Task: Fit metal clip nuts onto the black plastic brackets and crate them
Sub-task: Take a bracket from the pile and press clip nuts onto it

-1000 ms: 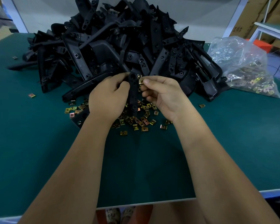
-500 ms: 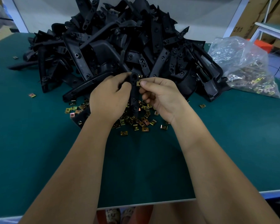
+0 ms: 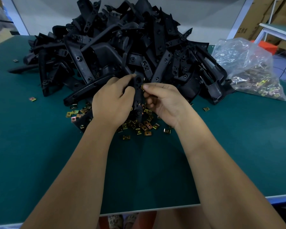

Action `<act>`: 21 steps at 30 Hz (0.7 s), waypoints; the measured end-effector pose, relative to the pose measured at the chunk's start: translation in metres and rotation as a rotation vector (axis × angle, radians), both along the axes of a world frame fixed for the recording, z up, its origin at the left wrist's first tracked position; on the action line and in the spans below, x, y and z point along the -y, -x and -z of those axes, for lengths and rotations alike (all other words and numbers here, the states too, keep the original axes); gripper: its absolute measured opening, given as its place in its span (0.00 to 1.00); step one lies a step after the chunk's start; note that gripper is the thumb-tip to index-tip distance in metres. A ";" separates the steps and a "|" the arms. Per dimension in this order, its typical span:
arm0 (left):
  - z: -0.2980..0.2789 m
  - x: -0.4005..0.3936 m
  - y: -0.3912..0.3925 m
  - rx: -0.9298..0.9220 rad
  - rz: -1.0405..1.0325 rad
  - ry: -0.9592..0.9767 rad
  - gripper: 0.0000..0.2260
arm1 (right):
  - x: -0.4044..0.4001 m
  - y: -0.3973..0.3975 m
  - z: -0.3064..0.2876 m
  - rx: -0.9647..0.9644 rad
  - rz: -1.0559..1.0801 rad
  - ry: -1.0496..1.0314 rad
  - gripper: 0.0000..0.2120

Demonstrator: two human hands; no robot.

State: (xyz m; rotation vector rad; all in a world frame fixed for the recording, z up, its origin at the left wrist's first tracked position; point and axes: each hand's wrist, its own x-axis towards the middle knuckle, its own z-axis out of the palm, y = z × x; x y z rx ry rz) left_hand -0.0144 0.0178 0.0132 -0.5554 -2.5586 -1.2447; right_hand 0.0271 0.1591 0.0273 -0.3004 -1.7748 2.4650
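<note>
My left hand [image 3: 111, 101] grips a long black plastic bracket [image 3: 138, 95], held upright above the table. My right hand [image 3: 163, 100] pinches a small brass-coloured clip nut [image 3: 142, 87] against the bracket's right edge near its top. Below both hands, several loose clip nuts [image 3: 139, 125] lie scattered on the green table [image 3: 155, 171]. Behind them rises a large heap of black brackets [image 3: 122, 52].
A clear plastic bag of more clip nuts [image 3: 251, 71] lies at the right. Single stray nuts [image 3: 32, 99] sit on the table at the left and right. The table's front edge [image 3: 149, 209] runs near my body. Cardboard boxes stand at the back right.
My right hand has pressed the clip nut closer onto the bracket's edge. Both hands have stayed almost in the same place.
</note>
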 end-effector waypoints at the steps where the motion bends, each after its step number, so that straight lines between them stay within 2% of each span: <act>1: 0.000 0.000 0.000 -0.005 0.004 -0.004 0.25 | 0.000 0.000 0.000 0.005 -0.003 -0.001 0.06; 8: 0.005 -0.001 0.003 -0.130 0.018 0.155 0.26 | -0.002 0.000 0.001 -0.011 0.010 -0.029 0.10; 15: 0.006 0.000 0.002 -0.180 0.017 0.192 0.27 | 0.001 -0.001 0.002 -0.012 -0.006 -0.019 0.14; 21: 0.011 -0.002 0.003 -0.222 0.033 0.221 0.26 | 0.005 -0.001 0.003 0.010 -0.043 -0.062 0.11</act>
